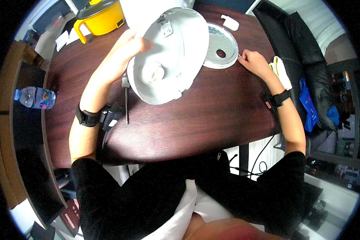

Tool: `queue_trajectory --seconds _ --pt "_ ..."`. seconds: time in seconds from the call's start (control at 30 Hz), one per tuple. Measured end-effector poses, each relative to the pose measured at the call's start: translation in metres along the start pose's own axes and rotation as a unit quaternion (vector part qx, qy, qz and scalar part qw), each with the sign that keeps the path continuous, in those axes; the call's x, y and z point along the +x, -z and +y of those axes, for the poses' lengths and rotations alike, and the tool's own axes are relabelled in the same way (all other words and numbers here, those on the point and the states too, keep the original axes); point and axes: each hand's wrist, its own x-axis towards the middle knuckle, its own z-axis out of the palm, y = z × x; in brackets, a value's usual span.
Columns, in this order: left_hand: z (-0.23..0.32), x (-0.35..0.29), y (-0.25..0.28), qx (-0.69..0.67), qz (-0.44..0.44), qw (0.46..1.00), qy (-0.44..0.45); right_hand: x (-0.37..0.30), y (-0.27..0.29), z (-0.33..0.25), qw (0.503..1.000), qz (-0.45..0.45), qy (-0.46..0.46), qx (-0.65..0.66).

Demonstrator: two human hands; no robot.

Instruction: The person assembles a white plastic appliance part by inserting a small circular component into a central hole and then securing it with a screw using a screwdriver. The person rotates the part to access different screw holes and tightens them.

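My left hand [126, 54] grips the rim of a white oval plastic lid shell [170, 52], its thumb on the inner face. The shell is tilted up, its hollow inside toward me, with a round fitting near its lower end. Behind its right edge lies a round metal inner lid [222, 42], perforated with small holes and one larger opening. Just right of that disc, my right hand [255, 63] is closed in a pinch; something tiny may be at its fingertips, too small to name. A screwdriver [126, 96] lies beside my left forearm, its handle partly hidden by the shell.
A yellow pot [102, 18] with a dark lid stands at the far left. A small white plastic piece [230, 23] lies at the back right, a white cloth [281, 73] by my right wrist. A water bottle [35, 98] lies left; a black adapter [111, 116] sits by my left wrist.
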Motion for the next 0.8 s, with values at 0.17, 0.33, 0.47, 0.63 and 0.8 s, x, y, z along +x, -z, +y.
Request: queue_trajectory --seconds 0.17,0.33,0.47,0.63,0.8 --pt "0.0 -0.001 0.004 0.025 -0.001 1.0 0.006 0.01 -0.006 0.006 0.999 0.013 0.046 0.007" --pt "0.004 -0.001 0.002 0.039 -0.002 0.999 0.001 0.011 -0.005 0.009 0.998 -0.023 0.022 0.046" --pt "0.001 0.0 0.004 0.035 -0.004 0.999 0.008 0.011 -0.002 0.012 0.998 -0.009 0.018 0.06" --pt "-0.001 0.0 0.005 0.036 0.006 0.999 0.017 0.011 0.003 0.008 0.995 0.01 0.058 0.076" --pt "0.002 -0.002 0.005 0.041 0.006 0.999 0.018 0.01 0.001 0.008 0.996 -0.008 0.033 0.083"
